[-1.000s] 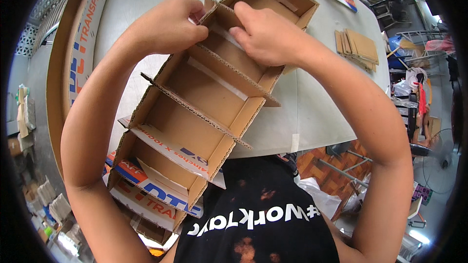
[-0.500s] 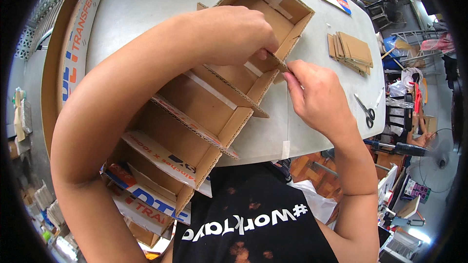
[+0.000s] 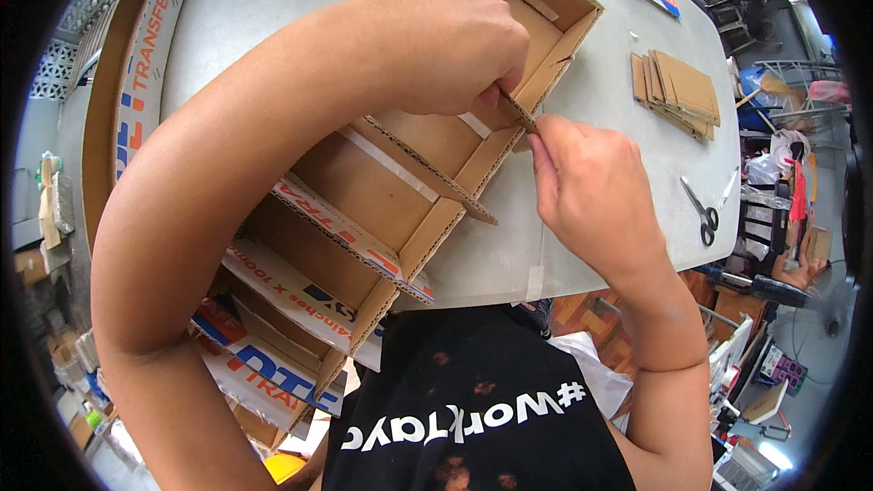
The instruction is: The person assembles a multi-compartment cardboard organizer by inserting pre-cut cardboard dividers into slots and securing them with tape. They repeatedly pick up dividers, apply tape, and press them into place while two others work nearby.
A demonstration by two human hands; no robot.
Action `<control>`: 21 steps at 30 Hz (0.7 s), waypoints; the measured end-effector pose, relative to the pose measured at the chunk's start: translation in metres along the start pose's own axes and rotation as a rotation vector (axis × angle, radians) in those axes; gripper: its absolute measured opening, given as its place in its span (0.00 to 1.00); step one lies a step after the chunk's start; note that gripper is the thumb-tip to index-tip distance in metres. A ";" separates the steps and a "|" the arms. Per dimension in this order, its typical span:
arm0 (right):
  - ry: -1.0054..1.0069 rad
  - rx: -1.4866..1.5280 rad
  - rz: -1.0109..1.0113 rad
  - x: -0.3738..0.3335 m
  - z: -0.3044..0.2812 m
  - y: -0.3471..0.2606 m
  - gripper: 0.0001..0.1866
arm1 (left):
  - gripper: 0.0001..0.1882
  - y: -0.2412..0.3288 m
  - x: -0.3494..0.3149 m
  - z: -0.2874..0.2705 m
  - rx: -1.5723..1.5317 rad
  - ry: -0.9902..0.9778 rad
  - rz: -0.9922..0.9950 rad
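running crosswise to the long box (image 3: pixel 364 189), the divider (image 3: pixel 520 113) had its outer end pinched between right hand's (image 3: pixel 593 193) closed fingers. left hand (image 3: pixel 468 55) curled over the box, thumb by divider, grip hidden.

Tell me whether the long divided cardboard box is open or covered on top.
Open: the divided cardboard box has no lid over it, and its floor and dividers show from above.
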State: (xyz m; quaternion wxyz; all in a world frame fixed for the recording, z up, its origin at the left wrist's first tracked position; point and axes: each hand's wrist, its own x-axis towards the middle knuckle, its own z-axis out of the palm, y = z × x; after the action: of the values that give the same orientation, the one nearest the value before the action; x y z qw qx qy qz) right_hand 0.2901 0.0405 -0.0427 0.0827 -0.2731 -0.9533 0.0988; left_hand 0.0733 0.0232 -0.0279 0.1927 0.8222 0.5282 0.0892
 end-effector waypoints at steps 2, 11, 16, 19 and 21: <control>0.017 -0.001 -0.006 -0.002 0.002 0.000 0.04 | 0.12 -0.003 0.001 0.004 0.002 0.028 0.021; 0.089 0.222 -0.003 0.029 -0.040 0.005 0.12 | 0.09 -0.008 -0.014 -0.013 -0.136 -0.002 -0.176; 0.460 0.688 0.031 0.095 0.006 -0.013 0.16 | 0.09 -0.043 -0.027 -0.007 0.361 0.129 -0.005; 0.426 0.504 0.020 0.109 0.034 -0.007 0.17 | 0.08 -0.041 -0.028 -0.007 0.379 0.136 -0.001; 0.394 0.419 0.055 0.111 0.041 -0.008 0.17 | 0.07 -0.048 -0.031 -0.001 0.279 0.213 0.002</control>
State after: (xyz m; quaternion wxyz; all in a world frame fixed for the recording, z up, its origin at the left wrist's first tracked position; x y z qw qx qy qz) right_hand 0.1847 0.0880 -0.0686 0.3181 -0.2896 -0.8700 0.2411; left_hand 0.0198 0.0130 -0.0450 0.0194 0.8275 0.5519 0.1017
